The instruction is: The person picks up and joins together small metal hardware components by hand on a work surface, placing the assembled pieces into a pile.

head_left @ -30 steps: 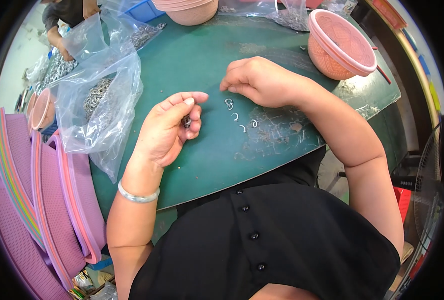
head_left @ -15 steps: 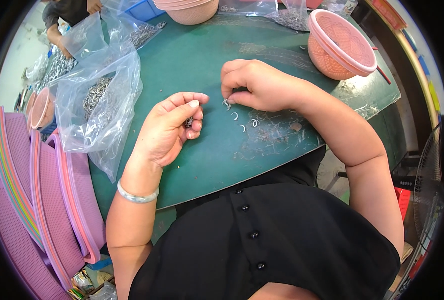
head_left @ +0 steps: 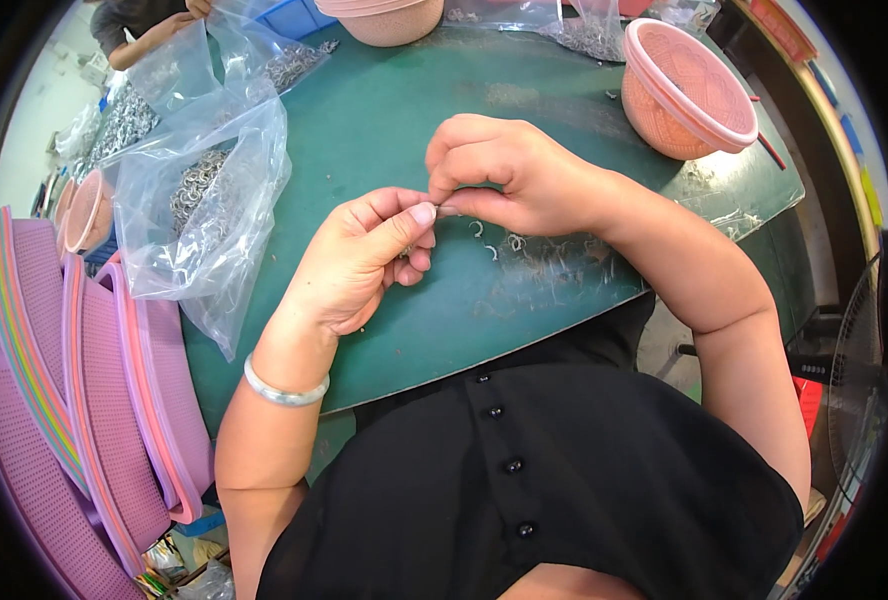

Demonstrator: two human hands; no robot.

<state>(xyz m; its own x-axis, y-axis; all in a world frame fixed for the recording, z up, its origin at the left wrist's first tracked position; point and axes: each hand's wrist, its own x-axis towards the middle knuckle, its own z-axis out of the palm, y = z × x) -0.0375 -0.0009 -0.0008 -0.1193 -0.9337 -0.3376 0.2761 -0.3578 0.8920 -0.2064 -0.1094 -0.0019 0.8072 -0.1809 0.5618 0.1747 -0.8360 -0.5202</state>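
Observation:
My left hand (head_left: 359, 255) is closed, thumb against forefinger, over a small cluster of metal pieces mostly hidden by its curled fingers. My right hand (head_left: 519, 175) pinches a small curved metal piece, now almost wholly covered by the fingertips, which meet those of the left hand above the green table (head_left: 384, 120). Just below the right hand lie a few loose silvery pieces: a curved one (head_left: 479, 229), another curved one (head_left: 494, 253) and a ring-like one (head_left: 516, 242).
A clear plastic bag (head_left: 249, 215) holding many metal rings (head_left: 199, 190) lies at the left. Pink baskets (head_left: 644, 110) stand at the back right, purple baskets (head_left: 134, 400) at the left edge. Across the table, a person's arm (head_left: 154, 40) is beside more bags.
My hands have come together: the left moved right and the right moved slightly left, bringing the metal piece to the left fingertips. The far person's hand has moved up.

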